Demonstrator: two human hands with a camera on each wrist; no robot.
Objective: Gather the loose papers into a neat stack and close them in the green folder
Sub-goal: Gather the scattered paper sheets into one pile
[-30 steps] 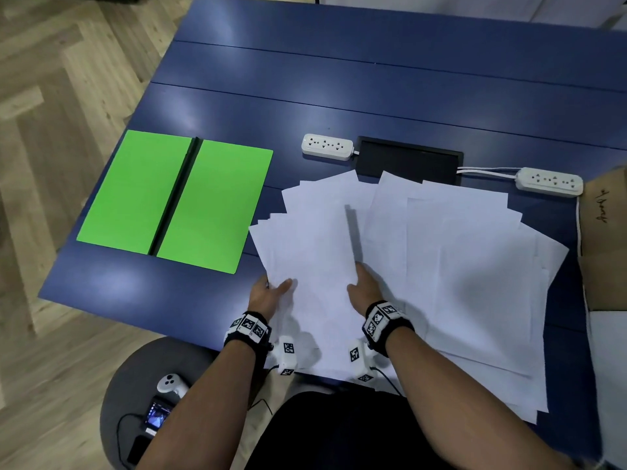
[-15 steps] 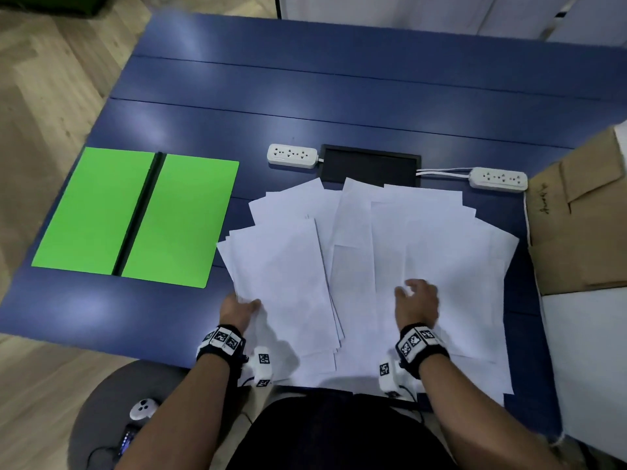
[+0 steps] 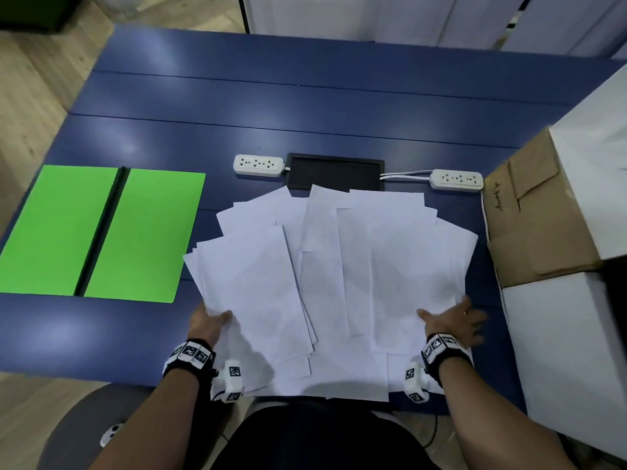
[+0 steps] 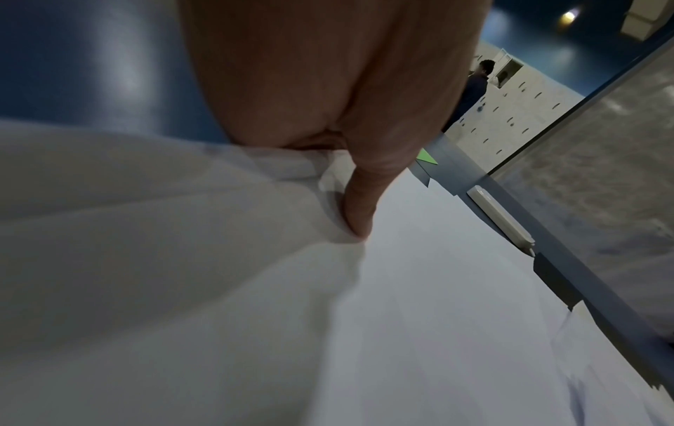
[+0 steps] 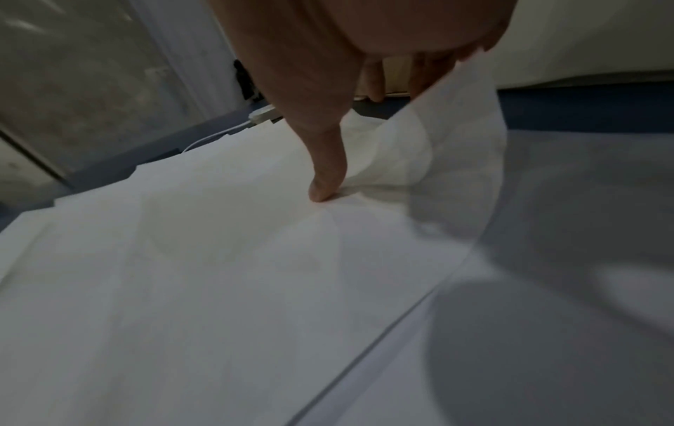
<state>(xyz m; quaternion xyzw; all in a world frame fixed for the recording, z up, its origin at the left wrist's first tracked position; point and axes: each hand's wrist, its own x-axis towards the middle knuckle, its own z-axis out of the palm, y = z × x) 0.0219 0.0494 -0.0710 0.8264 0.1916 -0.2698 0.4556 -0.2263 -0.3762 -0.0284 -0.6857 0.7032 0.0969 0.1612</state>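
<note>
Several white papers [image 3: 339, 283] lie fanned out and overlapping at the near middle of the blue table [image 3: 305, 106]. The green folder [image 3: 142, 239] lies open and flat to their left, apart from them. My left hand [image 3: 215, 318] holds the fan's left edge, its thumb [image 4: 359, 213] pressing on top of the papers [image 4: 437, 317] and the other fingers hidden beneath. My right hand [image 3: 449, 317] holds the right edge, which curls up between the thumb [image 5: 324, 184] on top of the papers [image 5: 218, 273] and the fingers [image 5: 419, 75] behind.
Two white power strips [image 3: 258, 165] [image 3: 456, 179] and a black cable hatch [image 3: 336, 171] sit just beyond the papers. A brown cardboard box [image 3: 532, 218] and white boxes [image 3: 570, 351] crowd the table's right side. The papers overhang the near table edge.
My right hand has gone from the middle of the fan out to its right edge and taken hold there. The left hand has stayed at the left edge. The sheets overlap more tightly.
</note>
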